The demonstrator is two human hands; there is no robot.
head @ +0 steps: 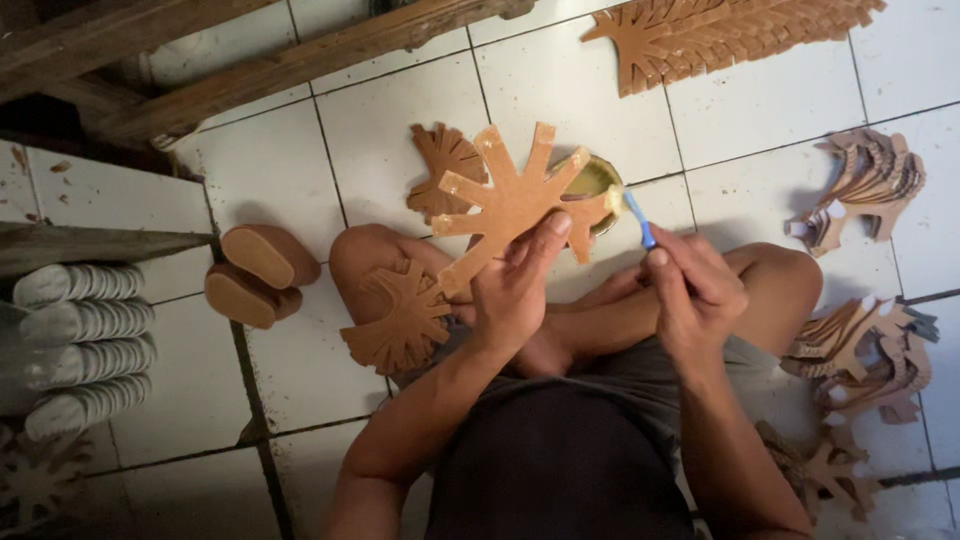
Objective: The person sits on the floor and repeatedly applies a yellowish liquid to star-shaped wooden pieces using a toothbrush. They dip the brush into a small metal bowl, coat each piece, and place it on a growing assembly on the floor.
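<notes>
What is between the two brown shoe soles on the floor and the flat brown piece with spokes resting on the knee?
In the head view, only bare white floor tile lies between the brown shoe soles and the spoked brown cut-out on the knee.

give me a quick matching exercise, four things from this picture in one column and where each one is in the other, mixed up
1. brown star-shaped cutout
2. blue brush
3. glue tin
4. two shoe soles

a. on the tiles, left of the knee
b. in the right hand
c. on the floor behind the cutout
d. in the left hand

Pairs: 1-d, 2-b, 3-c, 4-a
</notes>
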